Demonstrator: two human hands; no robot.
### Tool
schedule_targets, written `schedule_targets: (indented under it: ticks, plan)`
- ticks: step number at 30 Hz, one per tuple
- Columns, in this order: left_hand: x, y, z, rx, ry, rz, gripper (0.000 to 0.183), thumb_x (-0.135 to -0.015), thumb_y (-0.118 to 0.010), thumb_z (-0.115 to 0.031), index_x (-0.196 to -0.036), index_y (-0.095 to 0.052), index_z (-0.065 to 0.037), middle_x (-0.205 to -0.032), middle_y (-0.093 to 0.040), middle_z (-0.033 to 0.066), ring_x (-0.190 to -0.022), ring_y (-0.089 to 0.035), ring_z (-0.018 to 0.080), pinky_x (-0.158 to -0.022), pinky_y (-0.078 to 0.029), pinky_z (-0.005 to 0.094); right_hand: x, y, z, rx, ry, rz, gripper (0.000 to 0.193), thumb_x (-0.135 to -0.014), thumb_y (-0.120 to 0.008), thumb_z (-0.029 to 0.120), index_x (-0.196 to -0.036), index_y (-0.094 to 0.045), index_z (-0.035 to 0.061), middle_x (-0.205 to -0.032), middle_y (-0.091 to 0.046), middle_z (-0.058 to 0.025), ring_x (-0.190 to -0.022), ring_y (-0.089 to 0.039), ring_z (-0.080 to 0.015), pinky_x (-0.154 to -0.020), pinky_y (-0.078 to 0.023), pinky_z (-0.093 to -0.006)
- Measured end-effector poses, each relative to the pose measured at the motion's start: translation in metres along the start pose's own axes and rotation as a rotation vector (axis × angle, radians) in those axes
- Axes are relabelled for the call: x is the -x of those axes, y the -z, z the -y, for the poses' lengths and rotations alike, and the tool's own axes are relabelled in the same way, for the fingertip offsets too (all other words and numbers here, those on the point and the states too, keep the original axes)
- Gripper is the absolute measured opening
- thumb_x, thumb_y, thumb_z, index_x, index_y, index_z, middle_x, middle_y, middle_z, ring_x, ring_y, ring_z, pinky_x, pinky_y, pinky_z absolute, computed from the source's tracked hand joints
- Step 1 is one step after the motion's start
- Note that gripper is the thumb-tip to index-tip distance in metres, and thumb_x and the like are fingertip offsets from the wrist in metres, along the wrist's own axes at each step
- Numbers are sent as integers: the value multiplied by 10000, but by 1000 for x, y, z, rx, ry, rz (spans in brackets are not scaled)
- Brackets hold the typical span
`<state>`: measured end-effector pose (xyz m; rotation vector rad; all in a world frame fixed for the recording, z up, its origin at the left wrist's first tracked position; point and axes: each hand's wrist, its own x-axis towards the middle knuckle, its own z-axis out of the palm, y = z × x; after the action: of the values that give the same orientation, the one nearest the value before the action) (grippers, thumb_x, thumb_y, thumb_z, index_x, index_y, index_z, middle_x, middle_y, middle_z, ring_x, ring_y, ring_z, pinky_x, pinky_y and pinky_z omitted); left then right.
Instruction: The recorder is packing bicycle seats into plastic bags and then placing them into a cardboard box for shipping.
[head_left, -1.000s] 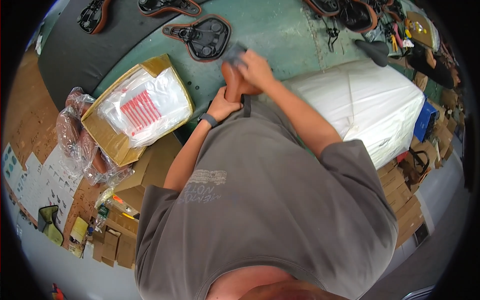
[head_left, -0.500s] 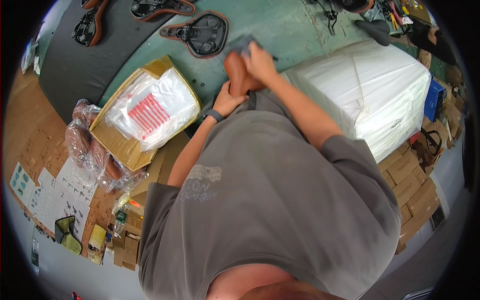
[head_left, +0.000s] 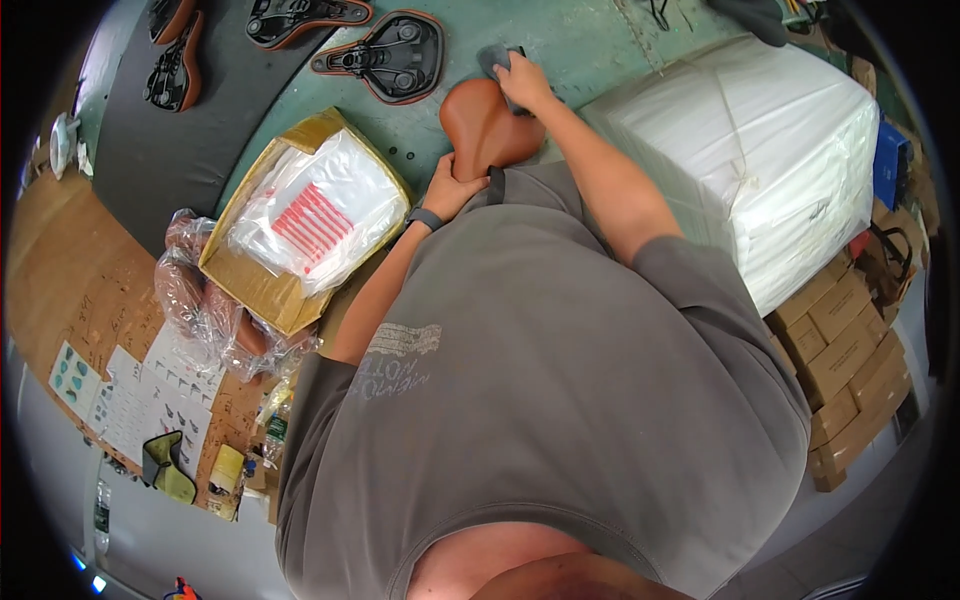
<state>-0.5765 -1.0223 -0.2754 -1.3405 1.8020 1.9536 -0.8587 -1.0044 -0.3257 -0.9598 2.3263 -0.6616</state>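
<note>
A brown bicycle saddle point(head_left: 482, 122) lies top side up close to my body, its wide end pointing away from me. My left hand point(head_left: 452, 190) is closed around its narrow nose, the thumb lying over the top. A dark grey cloth point(head_left: 493, 57) is bunched in my right hand point(head_left: 524, 82), at the right edge of the saddle's wide end. Just beyond, on the green tabletop point(head_left: 560, 50), another saddle point(head_left: 388, 58) rests upside down with its black underside showing.
An open carton point(head_left: 232, 275) of plastic bags stands at the left, beside plastic-wrapped brown saddles point(head_left: 205, 305). More upturned saddles point(head_left: 175, 70) lie on a black mat point(head_left: 165, 150). A large white wrapped block point(head_left: 760, 150) sits at the right, near stacked brown cartons point(head_left: 835, 350).
My right hand with the cloth has moved from over the saddle to its right edge, uncovering the wide end. The saddle now lies turned more top side up. My left hand still holds the nose.
</note>
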Motion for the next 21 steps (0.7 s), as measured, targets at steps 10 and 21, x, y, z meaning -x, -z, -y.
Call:
schedule_targets:
  ticks: [10,21]
  plan:
    - [7,4,-3,-415,115,-96,977,-781,-913,-467,-1576,-479,-100,-1294,-755,296,-1182,-738,490,-1015,-595,526,96,6,45,-16,566,113,304,-940,-736,193,-1141,-575,32,-902,-751,-251,-875,-732,-463,-820,-498,-564]
    - [-8,-1,18,-402,67,-140,887,-790,-906,-457,-1505,-551,-71,-1301,-752,296,-1202,-732,478,-1021,-592,532,70,1,40,65,274,171,350,-1026,-719,247,-1168,-534,-15,-929,-742,-339,-925,-717,-571,-846,-540,-681]
